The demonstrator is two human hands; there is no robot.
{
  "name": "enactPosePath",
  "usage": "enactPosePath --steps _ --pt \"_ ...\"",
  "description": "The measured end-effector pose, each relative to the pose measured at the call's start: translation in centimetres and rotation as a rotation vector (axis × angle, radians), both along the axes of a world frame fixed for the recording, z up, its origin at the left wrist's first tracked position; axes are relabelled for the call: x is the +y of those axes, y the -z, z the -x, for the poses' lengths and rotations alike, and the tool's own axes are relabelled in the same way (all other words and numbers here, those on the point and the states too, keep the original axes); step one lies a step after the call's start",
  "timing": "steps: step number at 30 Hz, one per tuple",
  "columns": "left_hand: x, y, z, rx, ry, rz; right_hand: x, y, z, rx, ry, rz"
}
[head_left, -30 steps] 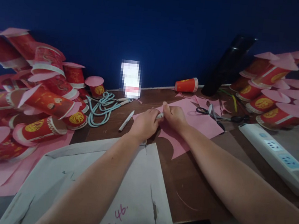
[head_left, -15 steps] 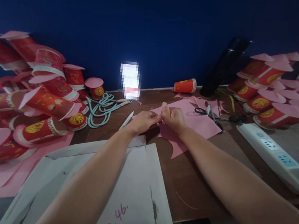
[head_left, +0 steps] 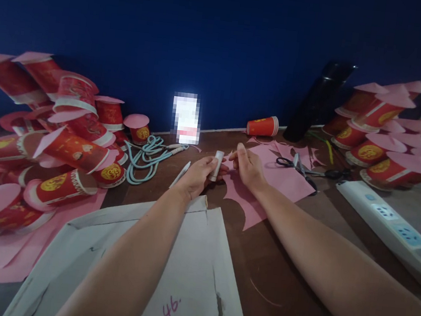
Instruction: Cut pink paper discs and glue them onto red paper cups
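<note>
My left hand (head_left: 200, 175) is closed round a small white tube-shaped thing (head_left: 217, 166), held nearly upright between thumb and fingers; its exact kind does not show. Just to the right, my right hand (head_left: 247, 167) has its fingers curled and thumb against them, apart from the white thing. Whatever those fingertips hold, if anything, is too small to make out. Beneath and beside the right hand lies a pink paper sheet (head_left: 283, 184) with curved pieces cut from its edge. A pair of scissors (head_left: 297, 164) rests on its far side.
Red paper cups with pink discs (head_left: 71, 147) pile up at left, and more cups (head_left: 373, 151) stand at right. Around the hands are a blue cord (head_left: 145, 160), a lit phone (head_left: 186, 120), a black bottle (head_left: 317, 102), a white power strip (head_left: 385, 223) and a white box (head_left: 191, 257).
My hands were together at the fingertips; now they are apart. The white tube-shaped thing has come into sight in my left hand. The view has shifted slightly.
</note>
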State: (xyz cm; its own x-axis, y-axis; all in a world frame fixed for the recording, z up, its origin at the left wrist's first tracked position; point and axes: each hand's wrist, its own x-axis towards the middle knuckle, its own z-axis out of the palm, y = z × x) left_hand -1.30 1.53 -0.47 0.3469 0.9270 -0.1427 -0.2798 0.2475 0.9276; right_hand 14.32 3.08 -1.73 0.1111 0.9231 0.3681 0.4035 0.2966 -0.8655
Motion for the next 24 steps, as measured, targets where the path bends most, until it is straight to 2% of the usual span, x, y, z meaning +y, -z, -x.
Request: enactPosePath --steps 9,15,24 --pt "0.3 0.2 -0.1 -0.095 -0.089 -0.130 -0.6 -0.5 0.6 -0.082 -0.056 -0.068" --pt "0.8 0.4 -0.2 -0.165 -0.191 -0.131 -0.2 0.2 0.5 0.028 -0.078 -0.021" --pt "1.2 0.5 0.3 -0.250 -0.259 -0.036 -0.5 0.0 0.6 0.001 -0.110 0.020"
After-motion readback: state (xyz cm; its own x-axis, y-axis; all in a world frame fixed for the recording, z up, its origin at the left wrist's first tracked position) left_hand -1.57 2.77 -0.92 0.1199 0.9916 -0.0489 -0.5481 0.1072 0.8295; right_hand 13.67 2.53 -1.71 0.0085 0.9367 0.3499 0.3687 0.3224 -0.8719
